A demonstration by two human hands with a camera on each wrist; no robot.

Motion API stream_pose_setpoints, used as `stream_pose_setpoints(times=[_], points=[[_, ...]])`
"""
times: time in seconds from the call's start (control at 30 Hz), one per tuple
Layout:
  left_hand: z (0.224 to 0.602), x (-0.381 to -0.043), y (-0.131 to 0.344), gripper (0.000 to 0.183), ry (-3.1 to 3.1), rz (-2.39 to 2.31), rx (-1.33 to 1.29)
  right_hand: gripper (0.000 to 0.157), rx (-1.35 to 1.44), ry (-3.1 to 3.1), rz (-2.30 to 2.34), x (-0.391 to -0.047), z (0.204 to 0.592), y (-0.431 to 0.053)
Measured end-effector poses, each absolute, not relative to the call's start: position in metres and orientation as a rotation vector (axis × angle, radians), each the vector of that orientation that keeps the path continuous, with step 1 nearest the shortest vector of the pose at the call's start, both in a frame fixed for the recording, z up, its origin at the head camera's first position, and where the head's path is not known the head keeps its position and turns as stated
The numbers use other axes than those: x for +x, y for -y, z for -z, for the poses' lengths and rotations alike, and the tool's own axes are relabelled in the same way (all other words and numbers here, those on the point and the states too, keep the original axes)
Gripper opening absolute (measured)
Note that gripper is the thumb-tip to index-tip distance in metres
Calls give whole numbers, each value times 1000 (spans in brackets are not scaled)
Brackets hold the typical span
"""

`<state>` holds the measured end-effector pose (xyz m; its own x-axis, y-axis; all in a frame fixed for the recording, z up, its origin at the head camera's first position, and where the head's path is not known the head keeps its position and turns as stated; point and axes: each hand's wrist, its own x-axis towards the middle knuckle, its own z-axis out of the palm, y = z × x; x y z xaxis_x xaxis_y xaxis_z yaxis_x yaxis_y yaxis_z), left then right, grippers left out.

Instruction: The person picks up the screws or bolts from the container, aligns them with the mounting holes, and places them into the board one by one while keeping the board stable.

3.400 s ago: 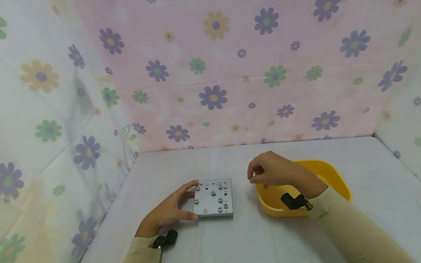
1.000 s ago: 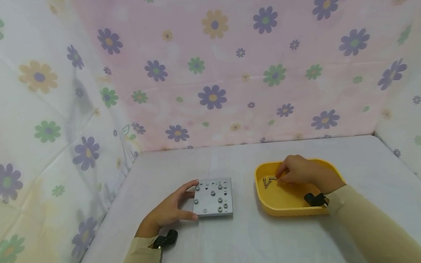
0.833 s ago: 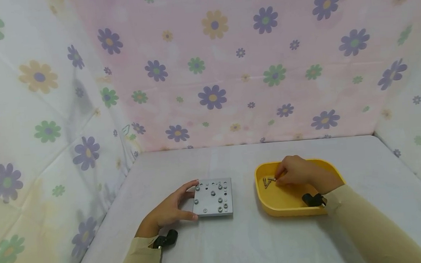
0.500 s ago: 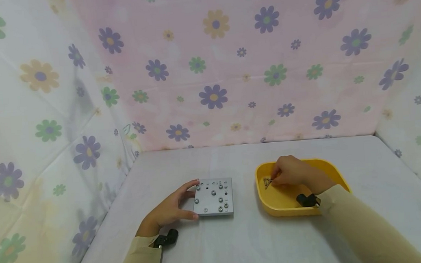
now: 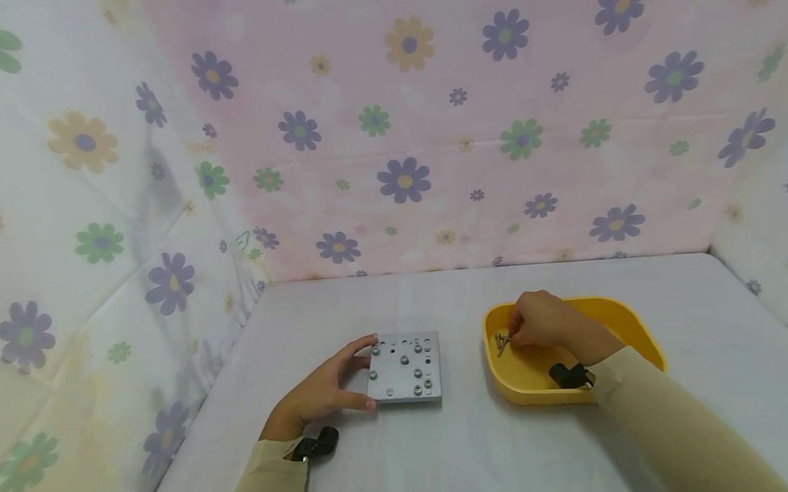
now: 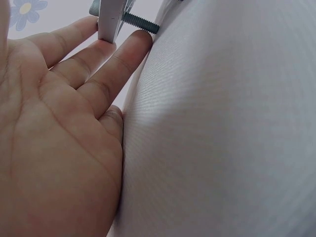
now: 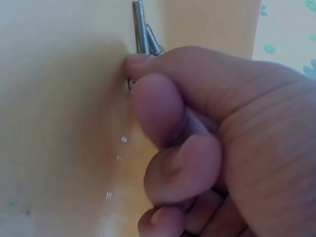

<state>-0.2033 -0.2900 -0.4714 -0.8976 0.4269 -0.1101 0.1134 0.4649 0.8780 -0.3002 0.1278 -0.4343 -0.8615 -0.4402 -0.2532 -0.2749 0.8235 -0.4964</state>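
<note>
In the head view, a square metal plate (image 5: pixel 396 379) lies left of centre, with holes and several socket-head screws (image 5: pixel 405 360) standing in it. My left hand (image 5: pixel 325 392) holds its left side, thumb at the near corner and a fingertip at the far one. The left wrist view shows a threaded shank (image 6: pixel 140 22) sticking out beneath the plate, by a fingertip. My right hand (image 5: pixel 539 320) reaches into a yellow tray (image 5: pixel 521 396), with thumb and forefinger pinching at loose screws (image 7: pixel 139 29) there. The fingertips partly hide these screws; the other fingers are curled.
A white cloth (image 5: pixel 450 455) covers the table. Flower-printed fabric stands behind it as a pink wall (image 5: pixel 434 228) and along both sides. A small black camera (image 5: pixel 319 443) sits on the left wrist, another (image 5: pixel 568 375) on the right.
My right hand has gone from above the tray's left rim down into it, then edged left onto the screws. My left hand keeps its hold on the plate.
</note>
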Motion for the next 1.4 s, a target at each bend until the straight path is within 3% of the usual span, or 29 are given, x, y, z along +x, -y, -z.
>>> stream_pose_setpoints(times=[1.4], points=[[472,-203,288,110,-2400,-1419,451,14,-687,-2711,842,-289,399,-128]])
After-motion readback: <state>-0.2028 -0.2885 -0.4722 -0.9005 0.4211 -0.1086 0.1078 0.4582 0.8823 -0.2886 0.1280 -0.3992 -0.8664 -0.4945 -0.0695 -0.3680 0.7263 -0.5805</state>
